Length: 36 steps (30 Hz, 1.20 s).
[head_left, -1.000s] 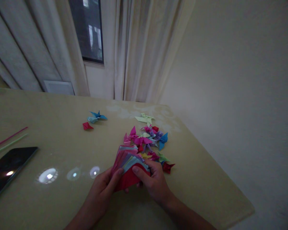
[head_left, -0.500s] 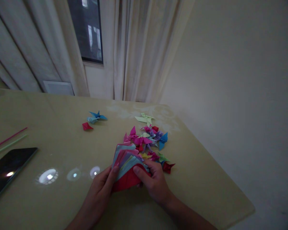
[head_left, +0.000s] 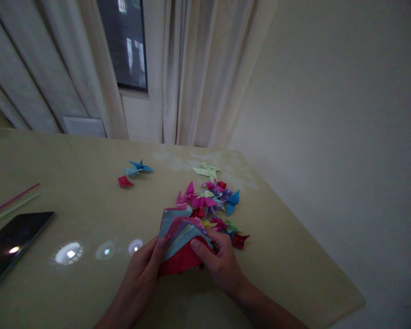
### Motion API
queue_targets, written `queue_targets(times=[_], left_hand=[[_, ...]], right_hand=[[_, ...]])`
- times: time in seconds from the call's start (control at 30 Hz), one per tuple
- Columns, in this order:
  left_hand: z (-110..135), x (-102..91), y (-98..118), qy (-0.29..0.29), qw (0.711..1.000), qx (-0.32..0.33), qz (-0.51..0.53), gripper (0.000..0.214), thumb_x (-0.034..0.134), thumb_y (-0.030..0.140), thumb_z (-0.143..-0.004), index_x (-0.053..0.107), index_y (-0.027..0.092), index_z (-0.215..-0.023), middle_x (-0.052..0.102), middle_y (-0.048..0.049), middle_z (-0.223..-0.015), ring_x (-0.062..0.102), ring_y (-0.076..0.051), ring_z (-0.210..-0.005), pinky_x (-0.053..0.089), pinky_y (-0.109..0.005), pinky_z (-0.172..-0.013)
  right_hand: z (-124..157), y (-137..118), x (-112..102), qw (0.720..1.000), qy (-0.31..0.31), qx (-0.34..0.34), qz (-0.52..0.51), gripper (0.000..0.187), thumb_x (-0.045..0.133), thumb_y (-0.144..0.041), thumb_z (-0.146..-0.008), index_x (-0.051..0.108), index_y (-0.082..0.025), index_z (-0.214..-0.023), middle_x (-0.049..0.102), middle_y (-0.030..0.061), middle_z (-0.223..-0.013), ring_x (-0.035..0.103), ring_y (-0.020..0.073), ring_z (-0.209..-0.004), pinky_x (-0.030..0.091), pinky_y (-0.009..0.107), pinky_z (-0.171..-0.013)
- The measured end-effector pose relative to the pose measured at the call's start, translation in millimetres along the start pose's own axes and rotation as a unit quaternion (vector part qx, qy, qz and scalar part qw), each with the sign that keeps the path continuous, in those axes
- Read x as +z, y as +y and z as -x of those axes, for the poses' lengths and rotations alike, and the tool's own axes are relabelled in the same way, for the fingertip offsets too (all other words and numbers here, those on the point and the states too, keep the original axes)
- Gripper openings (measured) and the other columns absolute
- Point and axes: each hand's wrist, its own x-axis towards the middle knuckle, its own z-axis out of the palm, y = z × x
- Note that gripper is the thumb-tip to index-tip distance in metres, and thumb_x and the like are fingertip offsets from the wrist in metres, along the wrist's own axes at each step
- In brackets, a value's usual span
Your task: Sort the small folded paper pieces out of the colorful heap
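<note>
Sheets of coloured paper [head_left: 181,249] fan out well left of the worktop's [head_left: 277,265] near right corner, pinched in the fingers [head_left: 221,240] of left hand [head_left: 145,262] and right hand [head_left: 219,258]. Spreading them seems the step; parting one would call for light thumb pressure.

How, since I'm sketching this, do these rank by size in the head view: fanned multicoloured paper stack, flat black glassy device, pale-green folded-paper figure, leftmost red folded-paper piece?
Fanned paper stack, black device: close, unranked; frame cuts off the device
Pale-green figure
Red piece
</note>
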Motion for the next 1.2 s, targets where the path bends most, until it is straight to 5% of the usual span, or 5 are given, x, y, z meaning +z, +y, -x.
queue_targets(times=[0.4,0.73,1.2], left_hand=[[-0.7,-1.4,-7.4,0.001,1.000,-0.026,0.004,0.064,0.059,0.075,-0.089,0.079,0.016,-0.103,0.077,-0.0046,-0.083,0.067,-0.022,-0.070,0.058,-0.029,-0.069],[3.0,2.3,-1.9,-0.027,1.000,-0.001,-0.001,0.067,0.056,0.079,-0.088,0.075,0.016,-0.079,0.062,-0.0017,-0.055,0.050,-0.016,-0.049,0.045,-0.024,-0.047],[1.4,1.9,-5.4,-0.056,0.998,-0.005,0.034,0.060,0.062,0.071,-0.090,0.077,0.016,-0.107,0.077,-0.0070,-0.090,0.070,-0.024,-0.078,0.060,-0.029,-0.068]], right_hand=[[2.1,3.0,-0.9,0.999,0.025,0.003,0.038,0.041,0.074,-0.060,-0.089,0.082,-0.019,-0.095,0.065,0.0028,-0.073,0.061,0.0213,-0.077,0.051,0.028,-0.065],[3.0,1.1,-1.1,0.999,0.043,0.008,0.013,0.040,0.077,-0.058,-0.087,0.082,-0.020,-0.101,0.068,0.0040,-0.078,0.062,0.0223,-0.079,0.052,0.028,-0.066],[7.9,13.9,0.7,0.994,0.011,0.083,-0.072,0.060,0.078,-0.066,-0.083,0.074,-0.020,-0.122,0.067,0.0038,-0.089,0.058,0.0144,-0.057,0.050,0.025,-0.046]])
